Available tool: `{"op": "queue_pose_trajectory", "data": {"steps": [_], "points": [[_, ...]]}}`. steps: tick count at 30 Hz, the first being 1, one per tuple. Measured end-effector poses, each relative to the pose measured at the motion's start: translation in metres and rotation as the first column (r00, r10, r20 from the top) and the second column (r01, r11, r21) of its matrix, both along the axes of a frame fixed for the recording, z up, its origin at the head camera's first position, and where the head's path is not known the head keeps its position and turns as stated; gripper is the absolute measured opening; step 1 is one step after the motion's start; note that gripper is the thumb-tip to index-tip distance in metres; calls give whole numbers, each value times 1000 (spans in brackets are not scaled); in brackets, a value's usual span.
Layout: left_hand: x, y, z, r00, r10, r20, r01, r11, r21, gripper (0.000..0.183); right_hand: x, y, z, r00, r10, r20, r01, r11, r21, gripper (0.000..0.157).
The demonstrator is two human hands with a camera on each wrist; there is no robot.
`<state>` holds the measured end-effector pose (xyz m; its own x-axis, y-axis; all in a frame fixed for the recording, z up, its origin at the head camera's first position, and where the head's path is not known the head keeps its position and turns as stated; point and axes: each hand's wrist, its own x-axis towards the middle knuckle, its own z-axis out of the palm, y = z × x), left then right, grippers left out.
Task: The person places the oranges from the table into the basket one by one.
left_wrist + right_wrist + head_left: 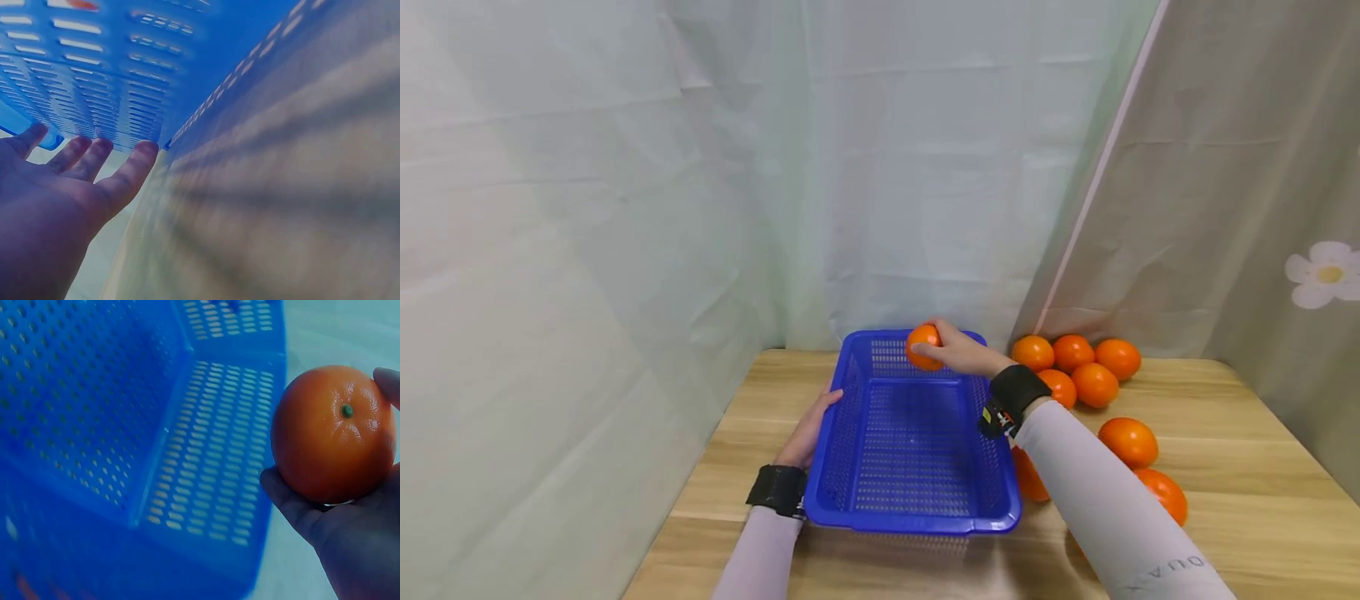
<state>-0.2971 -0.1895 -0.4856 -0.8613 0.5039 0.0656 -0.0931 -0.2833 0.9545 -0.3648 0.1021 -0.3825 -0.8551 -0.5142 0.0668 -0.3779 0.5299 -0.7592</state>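
An orange (923,348) is gripped in my right hand (966,352), up over the far end of a blue plastic basket (917,523). In the right wrist view, the thumb and fingers hold that orange (334,434) from its sides, its small green stem spot showing, beside the slotted basket wall (206,450). My left hand (808,429) lies along the basket's left side, fingertips at the rim. Seen from the left wrist, its fingers (128,175) reach out nearly straight against the slotted outer wall.
Several oranges (1095,385) cluster at the back right of the wooden table (1240,467). Nearer stand two more, one orange (1129,442) behind another orange (1161,493), and one orange (1028,475) sits against the basket's right side. A pale curtain (925,167) hangs behind.
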Motion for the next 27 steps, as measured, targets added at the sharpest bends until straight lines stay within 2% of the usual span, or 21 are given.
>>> {"op": "queue_pose_trajectory", "data": {"steps": [8,15,23,27], "points": [[-2,2,1,1000,-26,8,27,1000,-14,57,-5,-20,-15,1000,-1,-5,1,1000,10,50],[16,-19,2,1000,18,24,-17,999,-41,56,-5,-57,-34,999,31,39,-31,999,6,50],[24,-24,3,999,-4,38,5,1000,-27,55,3,-78,-47,999,41,26,-41,999,-12,48],[28,-23,4,999,-23,33,24,999,-21,55,4,-81,-53,1000,7,-8,-7,1000,20,51]]}}
